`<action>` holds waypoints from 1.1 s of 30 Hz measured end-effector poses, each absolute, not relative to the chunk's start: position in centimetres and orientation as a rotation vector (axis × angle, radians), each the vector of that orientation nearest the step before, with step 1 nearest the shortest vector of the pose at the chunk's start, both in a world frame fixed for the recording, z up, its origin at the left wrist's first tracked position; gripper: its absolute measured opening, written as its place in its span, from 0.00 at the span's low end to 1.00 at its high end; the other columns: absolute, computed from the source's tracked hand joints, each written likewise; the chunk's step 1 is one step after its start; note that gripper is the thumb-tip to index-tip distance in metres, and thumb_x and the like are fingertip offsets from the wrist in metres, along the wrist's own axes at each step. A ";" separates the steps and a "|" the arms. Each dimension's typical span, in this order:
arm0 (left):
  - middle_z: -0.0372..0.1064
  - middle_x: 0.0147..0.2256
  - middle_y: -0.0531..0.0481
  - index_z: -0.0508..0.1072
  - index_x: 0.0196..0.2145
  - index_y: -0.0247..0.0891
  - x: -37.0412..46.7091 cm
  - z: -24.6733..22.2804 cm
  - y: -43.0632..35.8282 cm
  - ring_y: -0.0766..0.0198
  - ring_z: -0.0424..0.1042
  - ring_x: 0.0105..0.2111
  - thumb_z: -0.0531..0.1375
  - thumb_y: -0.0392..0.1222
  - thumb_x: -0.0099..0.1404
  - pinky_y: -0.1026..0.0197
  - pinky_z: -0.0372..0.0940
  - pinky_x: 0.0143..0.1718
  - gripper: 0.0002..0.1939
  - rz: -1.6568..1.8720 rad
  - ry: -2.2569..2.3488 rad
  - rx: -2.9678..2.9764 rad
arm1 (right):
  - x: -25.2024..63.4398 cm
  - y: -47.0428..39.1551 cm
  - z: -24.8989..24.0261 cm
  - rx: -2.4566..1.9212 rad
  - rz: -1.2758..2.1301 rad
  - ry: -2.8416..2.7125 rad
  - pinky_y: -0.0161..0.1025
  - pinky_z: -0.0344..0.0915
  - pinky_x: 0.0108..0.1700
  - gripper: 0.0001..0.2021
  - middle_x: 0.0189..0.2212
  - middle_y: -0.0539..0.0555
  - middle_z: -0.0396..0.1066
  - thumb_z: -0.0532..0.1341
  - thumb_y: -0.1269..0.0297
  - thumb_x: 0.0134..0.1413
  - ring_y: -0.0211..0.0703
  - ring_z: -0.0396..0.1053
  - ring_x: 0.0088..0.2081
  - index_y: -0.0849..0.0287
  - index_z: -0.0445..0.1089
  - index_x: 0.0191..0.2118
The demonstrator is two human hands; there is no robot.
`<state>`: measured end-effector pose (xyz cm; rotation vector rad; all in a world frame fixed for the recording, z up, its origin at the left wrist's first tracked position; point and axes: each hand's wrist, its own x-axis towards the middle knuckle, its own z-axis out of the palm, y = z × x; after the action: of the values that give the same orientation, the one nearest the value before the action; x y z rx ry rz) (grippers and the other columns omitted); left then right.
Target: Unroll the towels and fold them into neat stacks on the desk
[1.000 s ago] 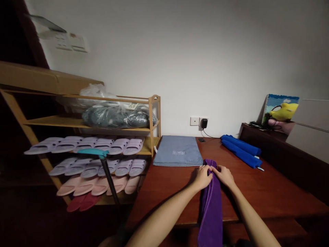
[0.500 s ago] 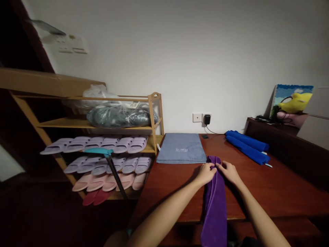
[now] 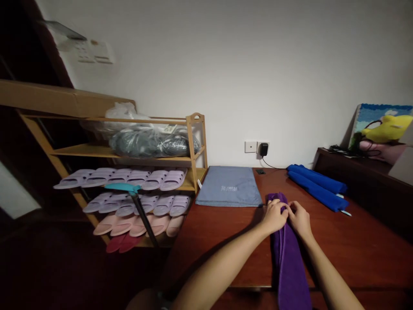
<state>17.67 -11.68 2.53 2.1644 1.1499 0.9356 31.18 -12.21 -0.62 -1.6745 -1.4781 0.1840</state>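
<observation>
On the bench (image 3: 209, 224), the purple cloth (image 3: 292, 262) lies as a long folded strip, to the right of the grey-blue cloth (image 3: 227, 185) and nearer the person — its near end hangs over the bench's front edge. The left hand (image 3: 275, 216), just beyond the near right corner of the grey-blue cloth, has its grip clamped on the purple cloth near its far end. The right hand (image 3: 300, 219), farther right of the grey-blue cloth, has its grip pinched on that same stretch, fingertips close to the left's. Well to the right of the grey-blue cloth lies blue fabric (image 3: 318, 187); to its left stands a wooden rack (image 3: 191, 148) holding lilac slippers (image 3: 174, 179).
</observation>
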 end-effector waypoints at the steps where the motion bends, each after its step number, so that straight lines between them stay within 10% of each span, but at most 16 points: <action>1: 0.67 0.52 0.44 0.73 0.48 0.39 17.7 2.7 -11.3 0.52 0.63 0.54 0.54 0.41 0.63 0.49 0.55 0.57 0.17 0.945 1.149 2.150 | 31.1 -12.2 -0.7 -1.653 0.196 -1.473 0.37 0.60 0.37 0.14 0.31 0.55 0.73 0.50 0.50 0.51 0.45 0.71 0.34 0.55 0.63 0.31; 7: 0.67 0.52 0.39 0.71 0.50 0.30 17.5 3.2 -9.8 0.56 0.65 0.52 0.55 0.33 0.61 0.56 0.58 0.56 0.19 0.998 1.114 1.789 | 32.2 -11.3 -1.3 -1.780 0.251 -1.400 0.37 0.60 0.38 0.11 0.31 0.55 0.74 0.52 0.54 0.50 0.45 0.71 0.36 0.56 0.64 0.28; 14: 0.74 0.33 0.42 0.66 0.54 0.27 13.7 3.5 -9.9 0.66 0.73 0.24 0.53 0.37 0.64 0.66 0.66 0.22 0.22 0.910 1.054 1.612 | 33.6 -10.7 -2.1 -1.980 0.231 -1.238 0.35 0.59 0.31 0.07 0.26 0.55 0.72 0.54 0.62 0.50 0.43 0.70 0.29 0.55 0.61 0.24; 24: 0.70 0.19 0.50 0.79 0.34 0.33 5.1 7.2 -11.4 0.57 0.72 0.33 0.55 0.45 0.60 0.60 0.64 0.37 0.15 1.240 0.978 1.719 | 35.3 -11.3 -0.5 -1.945 0.310 -1.245 0.36 0.59 0.31 0.06 0.18 0.54 0.68 0.58 0.68 0.43 0.44 0.69 0.27 0.57 0.63 0.20; 33: 0.76 0.37 0.44 0.79 0.30 0.35 -2.2 7.9 -13.3 0.54 0.72 0.41 0.61 0.45 0.52 0.55 0.62 0.46 0.12 1.376 0.915 1.321 | 39.2 -12.1 -0.3 -1.746 0.481 -1.080 0.39 0.65 0.27 0.08 0.14 0.55 0.67 0.59 0.63 0.41 0.47 0.70 0.23 0.58 0.67 0.18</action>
<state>-2.20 -13.33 7.91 1.3205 0.9151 1.3756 39.18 -12.09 -0.25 -1.7460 -1.0805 0.4811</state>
